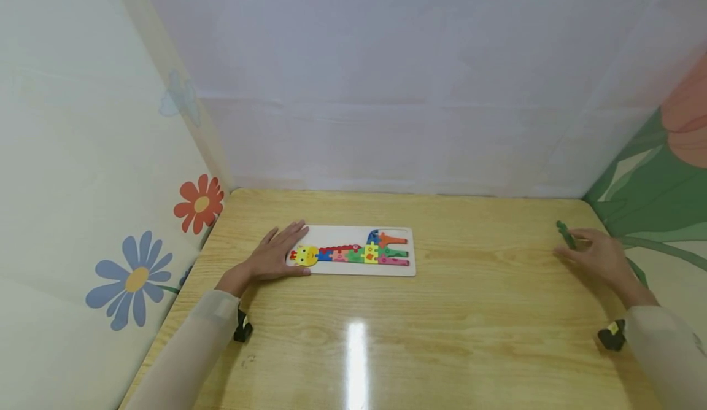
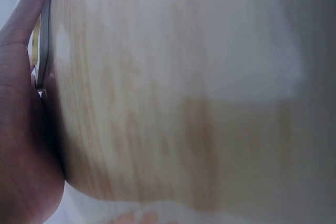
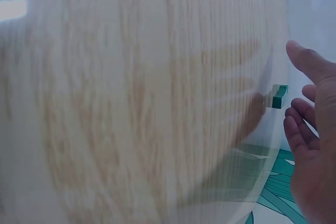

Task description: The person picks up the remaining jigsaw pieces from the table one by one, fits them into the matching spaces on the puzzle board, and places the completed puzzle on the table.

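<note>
A white puzzle board (image 1: 337, 233) bearing a colourful giraffe (image 1: 353, 253) lies flat on the wooden table. My left hand (image 1: 267, 258) rests over its left end, fingers spread towards the far edge and thumb along the near edge. In the left wrist view the board's edge (image 2: 45, 35) shows beside that hand (image 2: 21, 108). Over at the table's right side, a small green wavy piece (image 1: 564, 233) is between the thumb and fingers of my right hand (image 1: 599, 259). The right wrist view shows the green piece (image 3: 280, 96) at the tabletop, with a gap between it and the thumb.
The wooden table (image 1: 469, 312) runs up to a pale back wall (image 1: 397, 121). Flower-printed sheets (image 1: 135, 280) stand along the left and right sides, the right one close to my right hand. A bright light reflection (image 1: 356, 361) crosses the front of the tabletop.
</note>
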A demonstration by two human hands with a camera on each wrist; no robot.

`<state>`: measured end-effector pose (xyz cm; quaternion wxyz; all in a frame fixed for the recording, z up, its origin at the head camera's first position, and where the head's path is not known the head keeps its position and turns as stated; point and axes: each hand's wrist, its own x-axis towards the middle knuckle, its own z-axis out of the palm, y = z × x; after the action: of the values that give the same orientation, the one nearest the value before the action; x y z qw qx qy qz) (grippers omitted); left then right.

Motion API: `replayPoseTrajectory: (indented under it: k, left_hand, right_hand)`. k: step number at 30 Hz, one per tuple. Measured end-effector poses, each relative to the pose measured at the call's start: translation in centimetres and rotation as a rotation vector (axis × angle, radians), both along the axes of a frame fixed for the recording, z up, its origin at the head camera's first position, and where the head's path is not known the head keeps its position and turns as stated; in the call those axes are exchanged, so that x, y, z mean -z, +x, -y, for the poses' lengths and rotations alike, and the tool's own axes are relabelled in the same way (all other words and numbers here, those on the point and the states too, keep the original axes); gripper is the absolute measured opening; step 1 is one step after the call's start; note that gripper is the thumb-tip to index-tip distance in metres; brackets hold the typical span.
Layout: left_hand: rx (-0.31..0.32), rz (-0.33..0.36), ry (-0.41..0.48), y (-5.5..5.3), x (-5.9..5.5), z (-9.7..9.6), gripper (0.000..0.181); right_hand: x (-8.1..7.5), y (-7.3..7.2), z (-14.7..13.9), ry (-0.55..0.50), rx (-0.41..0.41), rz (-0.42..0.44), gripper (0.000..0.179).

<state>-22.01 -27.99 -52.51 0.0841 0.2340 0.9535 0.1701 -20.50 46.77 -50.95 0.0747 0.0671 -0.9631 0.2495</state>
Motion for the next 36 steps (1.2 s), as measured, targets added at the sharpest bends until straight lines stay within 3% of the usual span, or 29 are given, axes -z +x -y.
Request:
replayPoseTrajectory:
  k: [16,27,36]
  left_hand:
    - [0.005,-0.011,0.005,-0.1,0.2,0.1,0.114]
    - [0.004,-0.013,0.015,0.0,0.0,-0.1,0.112]
    - [0.005,-0.012,0.019,0.0,0.2,0.0,0.112]
  right_hand:
    - [0.3,-0.5,-0.5,0.017,0.003,0.088,0.073]
    - [0.5,-0.4,0.2,-0.018,-0.016,0.016,0.060]
    - [0.6,-0.8,0.6,-0.036,-0.011,0.004,0.053]
